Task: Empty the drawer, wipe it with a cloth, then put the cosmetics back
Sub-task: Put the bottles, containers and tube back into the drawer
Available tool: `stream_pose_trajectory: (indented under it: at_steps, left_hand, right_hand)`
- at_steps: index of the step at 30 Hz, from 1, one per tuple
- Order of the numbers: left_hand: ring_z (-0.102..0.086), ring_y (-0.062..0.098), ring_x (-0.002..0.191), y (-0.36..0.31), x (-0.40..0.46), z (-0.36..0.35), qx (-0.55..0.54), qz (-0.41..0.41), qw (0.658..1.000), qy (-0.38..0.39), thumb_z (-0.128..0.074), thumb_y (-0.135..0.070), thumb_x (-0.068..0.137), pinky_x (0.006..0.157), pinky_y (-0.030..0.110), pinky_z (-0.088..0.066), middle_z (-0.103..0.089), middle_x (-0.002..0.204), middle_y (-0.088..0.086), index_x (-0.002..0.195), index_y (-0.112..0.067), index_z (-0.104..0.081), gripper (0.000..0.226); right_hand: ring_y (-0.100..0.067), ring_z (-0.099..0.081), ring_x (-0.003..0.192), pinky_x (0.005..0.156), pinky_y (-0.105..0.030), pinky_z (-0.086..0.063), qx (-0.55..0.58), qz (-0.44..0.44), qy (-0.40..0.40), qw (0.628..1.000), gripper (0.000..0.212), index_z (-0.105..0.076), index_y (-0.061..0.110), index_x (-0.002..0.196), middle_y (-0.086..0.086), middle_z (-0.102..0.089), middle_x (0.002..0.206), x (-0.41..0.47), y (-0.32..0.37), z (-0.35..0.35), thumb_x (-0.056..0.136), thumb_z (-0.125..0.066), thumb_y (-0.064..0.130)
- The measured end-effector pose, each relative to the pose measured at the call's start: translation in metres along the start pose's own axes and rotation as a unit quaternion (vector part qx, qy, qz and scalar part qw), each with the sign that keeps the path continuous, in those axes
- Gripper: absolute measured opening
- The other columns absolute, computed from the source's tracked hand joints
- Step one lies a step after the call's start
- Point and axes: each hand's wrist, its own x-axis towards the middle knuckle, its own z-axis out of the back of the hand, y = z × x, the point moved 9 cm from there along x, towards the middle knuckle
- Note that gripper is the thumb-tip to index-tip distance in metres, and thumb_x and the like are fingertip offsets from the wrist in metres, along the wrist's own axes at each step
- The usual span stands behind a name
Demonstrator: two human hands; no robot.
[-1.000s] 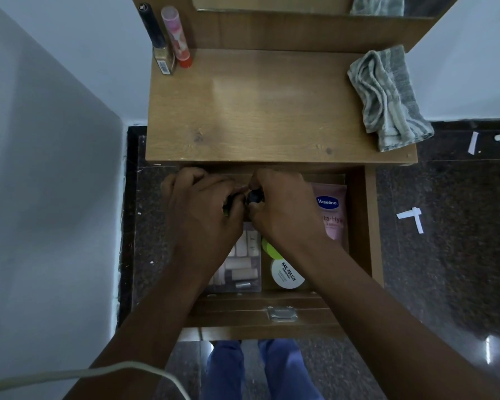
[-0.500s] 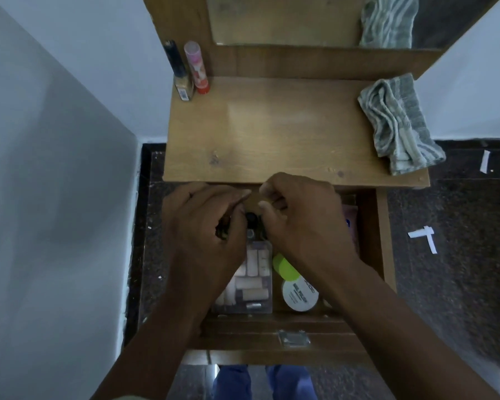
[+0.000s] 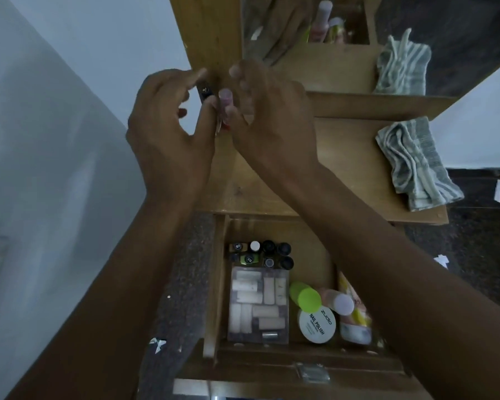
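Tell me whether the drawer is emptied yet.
Not emptied. The open drawer still holds small bottles, a clear case, a nail polish tub and tubes.

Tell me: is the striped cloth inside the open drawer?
No, the striped cloth lies on the tabletop, while the drawer holds only cosmetics.
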Motion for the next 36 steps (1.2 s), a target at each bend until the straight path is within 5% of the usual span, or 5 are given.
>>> stream_pose_trajectory:
  at_steps: [11,15,24,30,36]
  left_hand:
    - [-0.074,0.010,0.100,0.016,0.011,-0.025,-0.009,0.004,0.999,0.049,-0.065,-0.027,0.101,0.089,0.030,-0.062,-0.078,0.113,-0.002,0.120,-0.015,-0.078,0.026]
    - [-0.074,0.009,0.099,0.014,0.009,-0.022,-0.021,0.012,0.998,0.055,-0.069,-0.028,0.100,0.090,0.029,-0.062,-0.079,0.110,-0.003,0.118,-0.016,-0.080,0.024]
    - [-0.076,0.008,0.100,-0.028,-0.047,0.002,-0.065,0.019,0.994,0.086,-0.078,-0.020,0.096,0.090,0.034,-0.063,-0.079,0.110,0.000,0.117,-0.010,-0.079,0.024]
    - [-0.074,0.002,0.097,-0.061,-0.101,0.001,-0.083,0.009,0.985,0.153,-0.081,-0.008,0.092,0.088,0.018,-0.058,-0.077,0.108,-0.003,0.115,-0.008,-0.079,0.023]
    - [-0.075,0.012,0.096,-0.079,-0.126,0.000,-0.068,-0.045,0.979,0.188,-0.083,-0.004,0.089,0.088,0.028,-0.060,-0.079,0.103,0.002,0.107,-0.005,-0.081,0.018]
  right_hand:
    - [-0.017,-0.064,0.072,0.057,-0.033,-0.043,-0.052,0.029,0.074,0.995,0.009,-0.067,0.013,0.088,0.002,-0.069,0.079,0.013,-0.006,-0.034,0.088,-0.059,0.014]
    - [-0.017,-0.064,0.065,0.059,-0.043,-0.053,-0.005,0.021,0.053,0.998,0.005,-0.067,0.010,0.082,0.000,-0.068,0.071,0.010,-0.008,-0.022,0.084,-0.062,0.010]
    - [-0.012,-0.070,0.075,0.067,-0.042,-0.057,0.058,-0.041,0.086,0.994,0.003,-0.063,0.015,0.089,0.005,-0.068,0.079,-0.043,-0.013,0.048,0.089,-0.066,0.017]
    - [-0.007,-0.071,0.080,0.072,-0.037,-0.062,0.014,-0.093,0.147,0.985,0.010,-0.069,0.018,0.100,0.009,-0.072,0.088,-0.100,-0.025,0.093,0.091,-0.074,0.018]
    - [-0.009,-0.069,0.080,0.073,-0.042,-0.060,-0.002,-0.133,0.190,0.973,0.015,-0.073,0.021,0.095,0.009,-0.072,0.086,-0.141,-0.048,0.099,0.083,-0.079,0.014]
